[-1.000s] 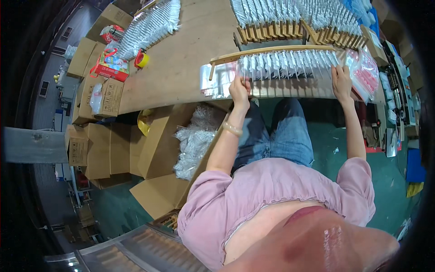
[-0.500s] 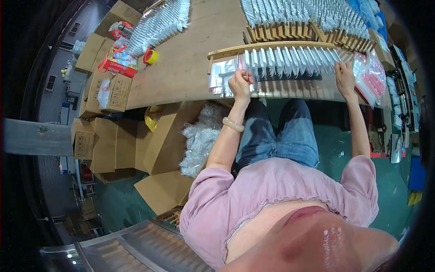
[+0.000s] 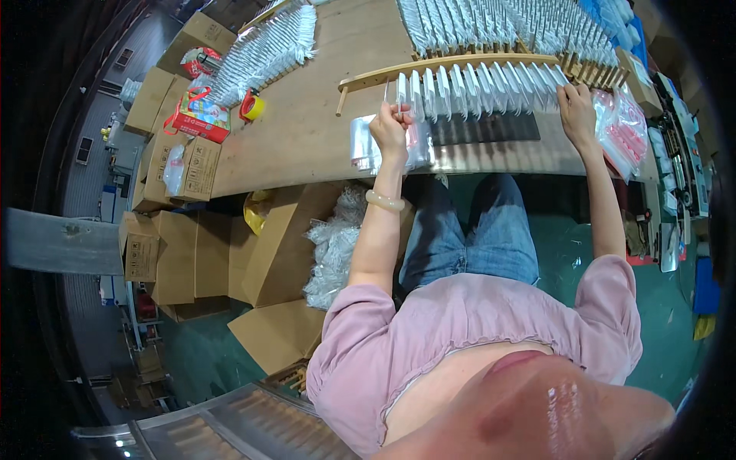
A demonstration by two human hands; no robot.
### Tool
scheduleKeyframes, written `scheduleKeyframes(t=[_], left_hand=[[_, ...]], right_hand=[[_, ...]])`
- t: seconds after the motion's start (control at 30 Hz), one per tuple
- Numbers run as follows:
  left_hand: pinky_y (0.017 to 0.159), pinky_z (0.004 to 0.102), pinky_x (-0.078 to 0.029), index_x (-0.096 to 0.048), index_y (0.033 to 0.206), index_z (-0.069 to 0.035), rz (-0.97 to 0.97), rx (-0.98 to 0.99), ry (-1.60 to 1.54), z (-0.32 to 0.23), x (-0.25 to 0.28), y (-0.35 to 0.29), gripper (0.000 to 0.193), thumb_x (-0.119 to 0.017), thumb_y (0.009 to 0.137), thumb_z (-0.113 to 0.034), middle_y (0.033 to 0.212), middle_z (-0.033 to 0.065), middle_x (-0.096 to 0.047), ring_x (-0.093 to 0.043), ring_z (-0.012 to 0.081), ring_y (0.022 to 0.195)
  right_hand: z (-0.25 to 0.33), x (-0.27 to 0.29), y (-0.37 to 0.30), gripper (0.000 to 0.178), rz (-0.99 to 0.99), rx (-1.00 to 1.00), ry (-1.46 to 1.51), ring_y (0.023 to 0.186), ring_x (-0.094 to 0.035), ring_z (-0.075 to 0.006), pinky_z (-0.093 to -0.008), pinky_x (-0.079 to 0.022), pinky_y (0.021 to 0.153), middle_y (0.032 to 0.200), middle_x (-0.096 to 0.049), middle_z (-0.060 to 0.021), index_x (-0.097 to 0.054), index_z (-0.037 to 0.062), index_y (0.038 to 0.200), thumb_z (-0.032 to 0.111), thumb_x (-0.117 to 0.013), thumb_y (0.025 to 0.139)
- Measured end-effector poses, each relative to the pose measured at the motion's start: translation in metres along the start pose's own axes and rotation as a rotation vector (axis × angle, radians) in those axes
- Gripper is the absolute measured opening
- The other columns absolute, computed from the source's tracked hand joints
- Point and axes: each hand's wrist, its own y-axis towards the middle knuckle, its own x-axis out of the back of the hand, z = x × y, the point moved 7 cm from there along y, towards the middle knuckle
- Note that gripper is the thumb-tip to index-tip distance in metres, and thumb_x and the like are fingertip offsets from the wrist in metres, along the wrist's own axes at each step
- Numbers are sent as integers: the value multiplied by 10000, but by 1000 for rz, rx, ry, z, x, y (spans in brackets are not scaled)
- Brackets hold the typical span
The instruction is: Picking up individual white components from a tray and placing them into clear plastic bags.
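A long wooden rack (image 3: pixel 452 70) with pegs carries a row of several thin white pieces (image 3: pixel 468 90), which look wrapped in clear plastic. My left hand (image 3: pixel 389 132) is closed near its left end, the fingers pinched around what seems to be a peg. At the opposite end, my right hand (image 3: pixel 576 113) has its fingers curled at the last peg; its exact hold is partly hidden. Below the rack lie clear plastic bags (image 3: pixel 366 146) beside my left wrist, and a dark flat mat (image 3: pixel 491 130).
Similar loaded racks (image 3: pixel 506 31) stand close behind, and another (image 3: pixel 264 54) is at the far left. Pink-marked plastic bags (image 3: pixel 618 130) lie right of my right hand. Yellow tape (image 3: pixel 252 106) and a red box (image 3: pixel 201 115) sit leftward. Cardboard boxes (image 3: pixel 272 245) crowd below the table's left side.
The rack has moved away from me and slightly left, with both hands at its ends. More of the dark mat and the clear bags shows in front of it.
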Motion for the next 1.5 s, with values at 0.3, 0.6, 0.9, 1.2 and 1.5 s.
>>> scheduleKeyframes(t=[0.3,0.6,0.9,1.2,1.5], left_hand=[[457,223,-373,-622,751,45,34,63,187,32,10,15,483,-357,973,-293,579,62,-567,-502,95,484],[491,238,-416,-641,809,25,80,3,261,35,20,8,463,-372,973,-315,599,63,-590,-534,117,506],[977,456,-389,-540,1225,-3,208,-967,1592,44,42,-30,506,-441,949,-417,1228,129,-594,-534,344,1149],[953,452,-421,-559,1206,-11,741,-992,1143,74,10,-92,405,-603,811,-84,1182,139,-605,-551,300,1146],[869,399,-493,-624,1089,-8,767,-1196,794,79,-40,-138,314,-596,777,13,1033,116,-664,-632,299,981]], right_hand=[[8,-4,10,220,35,24,-228,801,-568,-369,-445,-440,681,873,-540,-168,-586,77,878,288,-535,915],[-16,-28,-26,263,166,-8,-146,829,-605,-368,-482,-475,696,953,-573,-182,-560,87,1004,329,-532,907],[-3,-27,-142,357,-1,-258,548,769,-554,-95,-232,-461,676,910,-580,-60,-495,25,1215,50,-611,879],[105,-93,-212,140,452,-385,977,702,-552,-79,-221,-462,649,843,-588,-25,-588,15,1032,81,-581,909],[95,-161,-216,175,776,-1036,1457,593,-537,-64,-199,-435,542,721,-603,-6,-663,32,860,203,-639,884]])
